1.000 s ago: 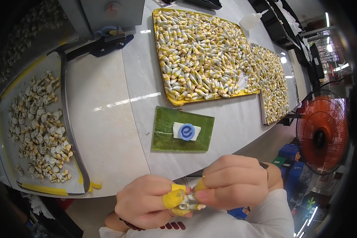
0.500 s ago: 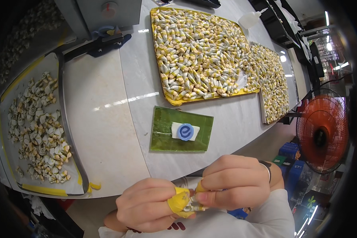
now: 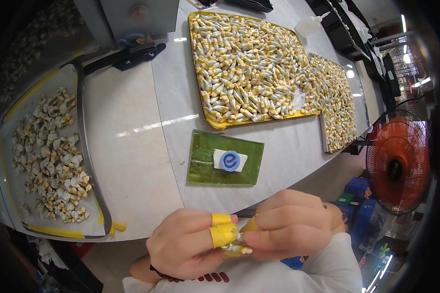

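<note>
In front of my body, low in the view, both hands meet over a small white piece (image 3: pixel 237 250) with a yellow band and a peach-coloured tip. My left hand (image 3: pixel 183 244), with yellow tape wrapped around its fingertips, is closed around it. Thumb and fingers of my right hand (image 3: pixel 293 224) pinch at its upper end, and yellow tape shows on one fingertip there too. The fingers partly cover the piece. Just beyond my hands lies a green slab (image 3: pixel 202 158) bearing a white patch and a blue disc (image 3: pixel 230 161).
A yellow-edged tray (image 3: pixel 274 117) full of white cone-shaped pieces (image 3: pixel 244 68) stands at the back, a second filled tray (image 3: pixel 327 136) beside it. On the left, a dark-rimmed tray (image 3: pixel 90 180) holds rolled white pieces (image 3: pixel 49 156). A white squeeze bottle (image 3: pixel 309 25) and orange fan (image 3: pixel 395 168) are right.
My left fingers have shifted around the piece, so more of their yellow tape shows and the peach tip points right. My right hand stays pinched close by. The whole view has shifted slightly.
</note>
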Available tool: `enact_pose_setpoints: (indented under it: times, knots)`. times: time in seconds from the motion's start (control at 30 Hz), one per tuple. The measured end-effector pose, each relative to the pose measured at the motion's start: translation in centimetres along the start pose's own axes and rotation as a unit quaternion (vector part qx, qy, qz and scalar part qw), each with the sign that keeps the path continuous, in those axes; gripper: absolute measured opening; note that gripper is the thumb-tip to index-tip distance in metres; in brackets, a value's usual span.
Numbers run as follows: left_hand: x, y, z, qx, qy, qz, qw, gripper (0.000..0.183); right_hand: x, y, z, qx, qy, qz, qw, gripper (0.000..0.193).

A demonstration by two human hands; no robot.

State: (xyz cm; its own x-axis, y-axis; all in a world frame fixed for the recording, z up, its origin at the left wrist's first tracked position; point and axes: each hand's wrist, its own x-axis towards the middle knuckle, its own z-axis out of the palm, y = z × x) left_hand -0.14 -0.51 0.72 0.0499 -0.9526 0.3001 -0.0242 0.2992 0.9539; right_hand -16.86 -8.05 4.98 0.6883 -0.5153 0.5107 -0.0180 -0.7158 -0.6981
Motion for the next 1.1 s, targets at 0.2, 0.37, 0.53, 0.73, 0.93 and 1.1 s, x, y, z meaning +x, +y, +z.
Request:
enact_pose_setpoints:
  times: [0.2,0.37,0.53,0.73,0.93,1.1]
  knots:
    - [-1.0,-0.8,-0.7,-0.176,-0.041,-0.129,0.975,0.033,0.4,0.2,-0.9,0.096,-0.007,0.108,0.989,0.019]
    - [-0.9,-0.2,0.0,-0.292,-0.016,-0.18,0.939,0.028,0.7,0.7,-1.4,0.088,-0.091,0.122,0.984,0.02]
    - [-1.3,-1.2,-0.4,-0.293,-0.061,-0.151,0.942,0.024,0.0,1.5,-0.7,0.107,-0.092,0.07,0.988,0.017]
    - [-0.3,0.7,-2.1,-0.121,-0.1,-0.146,0.977,0.028,-0.2,1.4,0.3,0.103,-0.048,0.028,0.993,0.018]
    - [0.4,7.1,-10.3,0.426,-0.037,-0.1,0.898,0.033,-1.3,1.0,-1.5,0.047,-0.067,0.065,0.995,0.029]
    - [4.0,7.1,-17.2,0.593,-0.012,-0.103,0.798,0.034,-1.9,1.2,-2.8,0.0,-0.045,0.085,0.995,0.03]
